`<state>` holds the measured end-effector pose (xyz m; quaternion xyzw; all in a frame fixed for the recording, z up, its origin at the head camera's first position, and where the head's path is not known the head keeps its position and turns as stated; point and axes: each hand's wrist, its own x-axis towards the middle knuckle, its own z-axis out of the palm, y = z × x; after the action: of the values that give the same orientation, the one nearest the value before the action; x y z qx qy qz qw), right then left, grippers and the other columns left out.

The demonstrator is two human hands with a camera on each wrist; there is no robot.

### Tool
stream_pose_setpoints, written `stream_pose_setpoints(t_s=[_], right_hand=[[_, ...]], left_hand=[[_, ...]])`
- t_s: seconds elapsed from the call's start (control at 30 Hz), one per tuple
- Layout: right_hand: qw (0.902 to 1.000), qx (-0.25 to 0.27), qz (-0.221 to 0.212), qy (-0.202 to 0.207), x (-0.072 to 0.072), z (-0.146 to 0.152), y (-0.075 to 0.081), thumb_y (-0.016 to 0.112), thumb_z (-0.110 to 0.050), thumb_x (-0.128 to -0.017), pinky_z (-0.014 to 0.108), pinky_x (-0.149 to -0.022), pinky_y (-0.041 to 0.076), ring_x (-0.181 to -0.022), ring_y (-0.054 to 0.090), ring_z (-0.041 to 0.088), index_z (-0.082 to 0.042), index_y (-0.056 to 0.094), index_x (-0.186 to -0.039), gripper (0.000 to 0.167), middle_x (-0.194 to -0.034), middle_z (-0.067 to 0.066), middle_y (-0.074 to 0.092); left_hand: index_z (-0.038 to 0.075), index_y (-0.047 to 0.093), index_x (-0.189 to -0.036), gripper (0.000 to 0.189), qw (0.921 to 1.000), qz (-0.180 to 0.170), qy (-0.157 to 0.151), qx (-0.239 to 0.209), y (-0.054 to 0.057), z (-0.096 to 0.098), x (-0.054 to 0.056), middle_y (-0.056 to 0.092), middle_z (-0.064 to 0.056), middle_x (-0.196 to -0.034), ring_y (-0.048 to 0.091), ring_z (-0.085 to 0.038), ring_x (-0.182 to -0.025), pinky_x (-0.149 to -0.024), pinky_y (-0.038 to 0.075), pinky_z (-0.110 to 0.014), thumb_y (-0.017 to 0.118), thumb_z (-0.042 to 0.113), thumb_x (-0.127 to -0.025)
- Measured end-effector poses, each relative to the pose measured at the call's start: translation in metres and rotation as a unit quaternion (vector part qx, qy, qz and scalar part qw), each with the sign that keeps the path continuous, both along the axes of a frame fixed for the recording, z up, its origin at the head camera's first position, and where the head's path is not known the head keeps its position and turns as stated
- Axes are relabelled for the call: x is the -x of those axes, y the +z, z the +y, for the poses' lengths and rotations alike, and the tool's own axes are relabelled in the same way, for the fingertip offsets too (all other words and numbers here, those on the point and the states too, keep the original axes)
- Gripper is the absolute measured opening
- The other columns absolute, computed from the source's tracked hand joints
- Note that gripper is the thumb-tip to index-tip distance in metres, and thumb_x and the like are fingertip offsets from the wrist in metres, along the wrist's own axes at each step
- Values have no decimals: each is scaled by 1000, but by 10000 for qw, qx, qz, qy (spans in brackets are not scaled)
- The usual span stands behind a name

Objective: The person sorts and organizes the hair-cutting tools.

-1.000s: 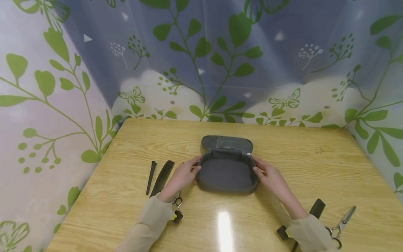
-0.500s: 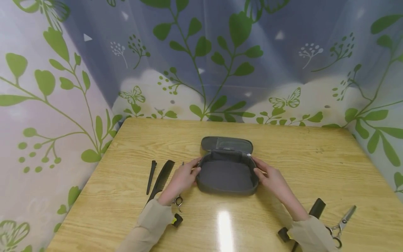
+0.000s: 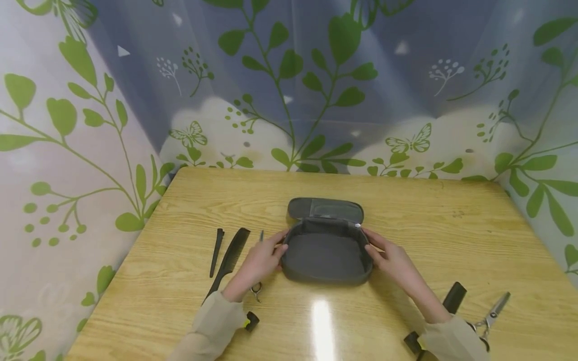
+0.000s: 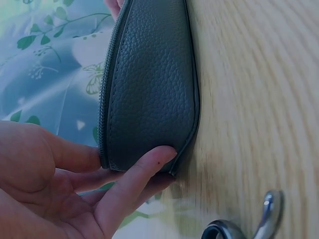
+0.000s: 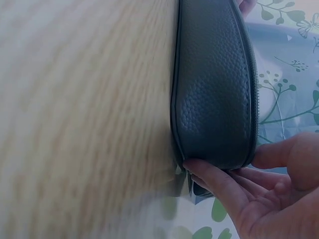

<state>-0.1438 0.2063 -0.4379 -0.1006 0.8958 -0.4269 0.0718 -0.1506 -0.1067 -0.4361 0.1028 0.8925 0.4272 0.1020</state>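
Both hands (image 3: 259,259) (image 3: 394,261) grip the open grey case (image 3: 326,275); a mostly hidden tool, perhaps scissors (image 3: 257,292), lies nearby.

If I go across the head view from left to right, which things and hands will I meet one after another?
Black hair clip, comb, left hand, open grey case, right hand, partly covered black object, scissors at far right.

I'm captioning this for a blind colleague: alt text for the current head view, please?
A person's left hand and right hand hold an open dark gray case by its sides at a wooden table, its lid folded back. A black comb and slim black clip lie to the left, scissors to the right.
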Motion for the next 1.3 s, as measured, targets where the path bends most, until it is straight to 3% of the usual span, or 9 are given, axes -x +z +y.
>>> stream_pose_setpoints(t_s=[0.1, 0.33, 0.6, 1.1, 1.17, 1.3], right_hand=[[10000, 38, -63, 1, -3, 1, 0, 53, -12, -106, 45, -87, 59, -123, 57, 50, 1, 38, -154, 51, -151, 29, 42], [9999, -124, 91, 6, -10, 3, 0, 54, -11, -106, 46, -87, 58, -121, 59, 50, 3, 40, -153, 51, -151, 29, 42], [9999, -72, 52, -65, -16, 2, 0, 55, -11, -105, 45, -85, 59, -118, 60, 50, 0, 41, -153, 51, -151, 28, 42], [9999, -109, 93, -8, -27, 2, 2, 57, -10, -104, 42, -83, 60, -115, 62, 50, 1, 42, -152, 51, -151, 30, 42], [9999, -129, 104, -7, -29, 1, 2, 57, -11, -104, 43, -84, 60, -114, 63, 49, 0, 42, -153, 52, -151, 29, 42], [9998, -159, 130, 14, -32, 1, 3, 58, -11, -104, 44, -85, 59, -113, 64, 48, 0, 42, -153, 52, -151, 29, 42]], left_hand=[[8, 48, -151, 45, 10000, 49, -21, 34, -1, 0, -2, 68, -16, -90, 67, -20, -60, -53, 50, -26, 52, 11, -106], [7, 49, -150, 45, 9999, 120, -70, 67, -1, 0, -8, 69, -14, -88, 66, -20, -58, -52, 50, -26, 53, 11, -106], [8, 48, -151, 45, 9998, 136, -145, 24, -1, -1, -12, 62, -7, -73, 65, -21, -57, -52, 49, -26, 53, 11, -106], [5, 49, -150, 45, 9998, 134, -135, 32, 0, -2, -23, 68, -12, -81, 66, -20, -57, -53, 50, -26, 54, 9, -105], [5, 49, -150, 45, 9998, 152, -146, 29, 0, -2, -25, 70, -15, -85, 66, -20, -57, -52, 50, -26, 54, 9, -105], [5, 49, -150, 45, 9997, 179, -161, 44, 0, -2, -29, 71, -23, -112, 66, -20, -57, -50, 48, -26, 54, 8, -105]])
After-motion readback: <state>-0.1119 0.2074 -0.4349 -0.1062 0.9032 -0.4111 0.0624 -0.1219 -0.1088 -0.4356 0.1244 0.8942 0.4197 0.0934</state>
